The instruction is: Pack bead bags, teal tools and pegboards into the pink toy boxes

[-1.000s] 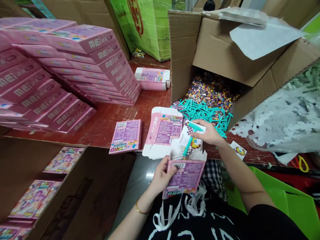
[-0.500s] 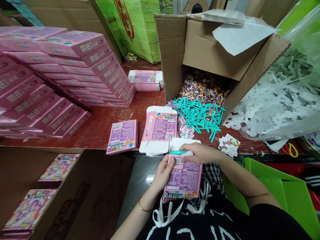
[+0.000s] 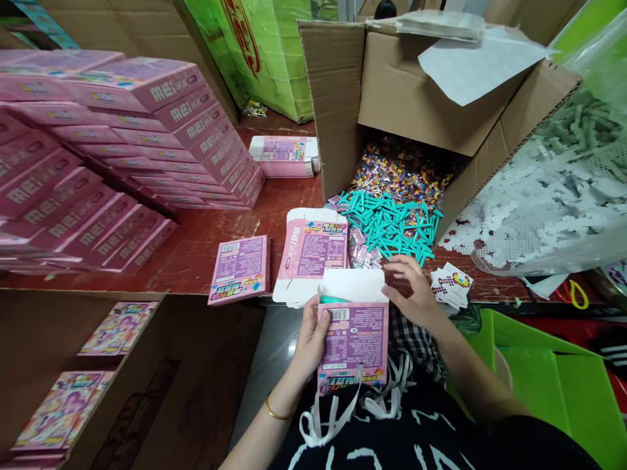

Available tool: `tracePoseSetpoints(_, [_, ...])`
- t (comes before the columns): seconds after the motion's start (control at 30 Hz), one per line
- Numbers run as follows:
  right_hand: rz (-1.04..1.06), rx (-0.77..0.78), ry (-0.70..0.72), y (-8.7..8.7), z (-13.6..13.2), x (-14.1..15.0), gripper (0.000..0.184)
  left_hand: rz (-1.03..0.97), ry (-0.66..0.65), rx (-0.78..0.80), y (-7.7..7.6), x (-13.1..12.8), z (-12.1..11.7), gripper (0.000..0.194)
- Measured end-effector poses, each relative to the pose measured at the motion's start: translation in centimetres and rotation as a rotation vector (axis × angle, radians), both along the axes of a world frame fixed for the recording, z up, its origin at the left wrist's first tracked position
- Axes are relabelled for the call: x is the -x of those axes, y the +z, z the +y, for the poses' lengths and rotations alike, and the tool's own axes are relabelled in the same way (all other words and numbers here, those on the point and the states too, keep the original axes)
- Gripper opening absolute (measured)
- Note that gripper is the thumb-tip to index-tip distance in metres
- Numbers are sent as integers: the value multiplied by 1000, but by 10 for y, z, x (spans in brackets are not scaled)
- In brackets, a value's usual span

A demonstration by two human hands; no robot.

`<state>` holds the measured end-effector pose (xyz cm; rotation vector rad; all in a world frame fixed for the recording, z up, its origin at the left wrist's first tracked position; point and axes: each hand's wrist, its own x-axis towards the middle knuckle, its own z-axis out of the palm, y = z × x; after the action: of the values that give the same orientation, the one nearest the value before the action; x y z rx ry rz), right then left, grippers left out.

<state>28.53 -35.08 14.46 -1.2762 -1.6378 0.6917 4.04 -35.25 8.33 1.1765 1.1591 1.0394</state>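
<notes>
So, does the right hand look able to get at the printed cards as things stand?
Probably yes: the right hand looks empty, and the printed cards lie just to its right on the red table, with nothing seen covering them or standing between.

A worn red-brown wooden desk (image 3: 294, 192) spans the middle from nine to three o'clock, its surface scuffed. At seven, a smooth, glossy grey floor (image 3: 269, 346) catches white light. A large brown cardboard panel (image 3: 142, 39) stands at ten; a tall bright-green wrapped carton (image 3: 279, 59) with red markings rises between eleven and twelve. Bright-green plastic bins (image 3: 578, 391) sit at four.
</notes>
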Motion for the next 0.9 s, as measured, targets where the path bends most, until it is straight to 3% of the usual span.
tracePoseSetpoints(0.07, [233, 90, -2, -23, -8, 14, 43, 81, 89, -93, -1, 1, 4, 56])
tracePoseSetpoints(0.13, [338, 131, 27, -44, -16, 29, 30, 141, 48, -123, -2, 2, 7, 52])
tracePoseSetpoints(0.23, [314, 112, -38, -63, -22, 44, 18, 227, -67, -144, 0, 1, 10, 44])
tracePoseSetpoints(0.37, [282, 135, -59, -62, -13, 44, 17, 259, -89, -194, 10, -3, 15, 49])
tracePoseSetpoints(0.5, [306, 135, -36, -46, 7, 40, 18, 196, -76, -100, 24, -9, 26, 32])
tracePoseSetpoints(0.57, [296, 87, -14, -43, 10, 41, 19, 168, -47, -58, 27, -12, 29, 33])
tracePoseSetpoints(0.67, [333, 28, -71, -53, 4, 48, 23, 152, 4, -55, 20, -16, 23, 35])
tracePoseSetpoints(0.77, [413, 15, -163, -67, -7, 54, 59, 36, 142, -226, 5, -15, 11, 43])
tracePoseSetpoints(0.83, [367, 4, -112, -70, -11, 54, 50, -24, 157, -334, -3, -11, 7, 56])
tracePoseSetpoints(0.9, [297, -17, 1, -66, -11, 51, 27, 17, 63, -384, -6, -5, 7, 48])
